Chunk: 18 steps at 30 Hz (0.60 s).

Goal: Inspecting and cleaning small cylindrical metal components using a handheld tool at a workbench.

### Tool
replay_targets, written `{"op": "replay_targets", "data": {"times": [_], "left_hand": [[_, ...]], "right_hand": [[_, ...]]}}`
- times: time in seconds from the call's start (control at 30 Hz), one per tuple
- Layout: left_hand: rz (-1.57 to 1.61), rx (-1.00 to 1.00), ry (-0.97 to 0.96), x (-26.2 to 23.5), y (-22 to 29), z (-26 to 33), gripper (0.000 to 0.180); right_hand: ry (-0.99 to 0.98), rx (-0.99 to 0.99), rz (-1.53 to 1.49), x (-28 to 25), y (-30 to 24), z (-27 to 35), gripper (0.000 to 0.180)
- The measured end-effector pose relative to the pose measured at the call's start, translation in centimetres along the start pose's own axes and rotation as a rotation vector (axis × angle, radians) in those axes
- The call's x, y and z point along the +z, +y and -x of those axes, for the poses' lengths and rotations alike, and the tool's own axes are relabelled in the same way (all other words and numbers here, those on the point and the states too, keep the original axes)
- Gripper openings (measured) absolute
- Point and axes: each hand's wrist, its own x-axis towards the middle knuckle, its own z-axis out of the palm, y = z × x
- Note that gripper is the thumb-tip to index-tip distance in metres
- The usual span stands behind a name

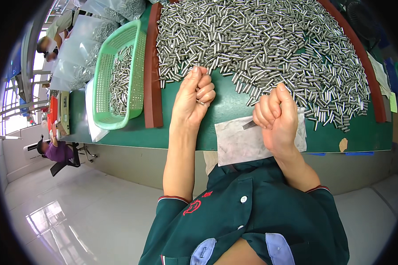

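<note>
My left hand (194,95) is closed, thumb against the curled forefinger, at the near edge of a wide heap of small shiny metal pins (261,44). Whatever it pinches, if anything, is too small to make out. Over a stained whitish cloth (234,143) at the table's front edge, my right hand (276,112) is curled into a fist. From beneath its fingers sticks a short, flat, dark grey metal strip (249,125); its other end is hidden by the hand.
Brown-red rails (153,84) flank the pins on the green table (177,137). Left of them stands a light green plastic basket (139,66) with more pins. Behind it are clear bags (77,55) of pins. Other people, one in purple (59,152), are farther left.
</note>
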Motion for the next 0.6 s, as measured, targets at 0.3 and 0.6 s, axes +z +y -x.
{"op": "replay_targets", "data": {"times": [0.3, 0.6], "left_hand": [[0.316, -0.121, 0.11, 0.21, 0.33, -0.11, 0.02], [0.158, -0.008, 0.048, 0.55, -0.12, 0.1, 0.035]], "right_hand": [[0.016, 0.007, 0.002, -0.01, 0.06, -0.01, 0.044], [0.009, 0.004, 0.002, 0.05, 0.07, -0.09, 0.044]]}}
